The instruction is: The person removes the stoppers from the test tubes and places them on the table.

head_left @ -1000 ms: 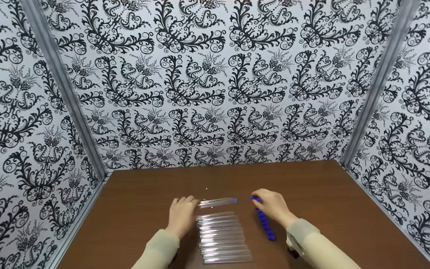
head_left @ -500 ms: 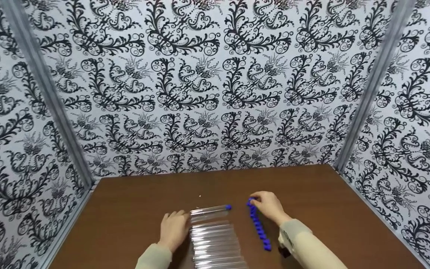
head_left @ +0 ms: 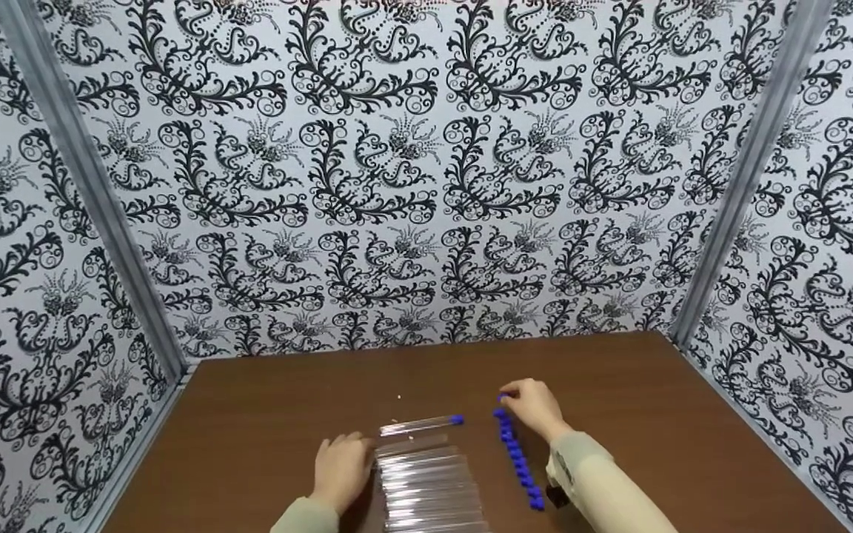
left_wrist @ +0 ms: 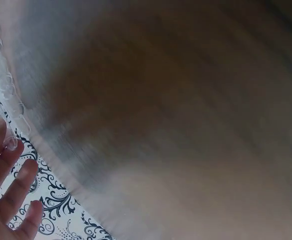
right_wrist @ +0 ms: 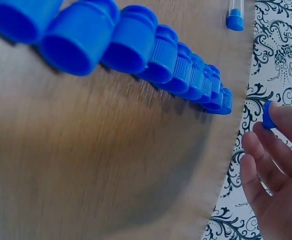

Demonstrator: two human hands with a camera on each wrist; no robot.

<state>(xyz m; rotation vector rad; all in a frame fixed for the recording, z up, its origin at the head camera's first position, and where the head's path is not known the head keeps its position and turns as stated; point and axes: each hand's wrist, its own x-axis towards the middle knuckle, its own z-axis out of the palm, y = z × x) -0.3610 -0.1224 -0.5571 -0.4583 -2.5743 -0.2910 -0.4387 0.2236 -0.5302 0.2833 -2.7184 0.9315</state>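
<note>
My left hand (head_left: 343,470) is at the left end of a row of clear test tubes (head_left: 430,481). In the left wrist view its thumb and index finger pinch the open end of one clear test tube (left_wrist: 10,143); the other fingers are spread. My right hand (head_left: 535,407) pinches a small blue cap (right_wrist: 268,115) between thumb and fingertip, just beyond the far end of a line of blue caps (head_left: 517,459). One test tube with a blue cap (head_left: 457,420) on its right end lies behind the row.
The brown table (head_left: 263,414) carries everything. Patterned panels (head_left: 412,222) rise at its back and sides, with grey posts (head_left: 101,192) at the corners. Tiny white specks (head_left: 399,397) lie beyond the tubes.
My left hand has gone from the capped tube to an uncapped one nearer me. My right hand has drawn a cap away from the line's far end. The head view has shifted slightly.
</note>
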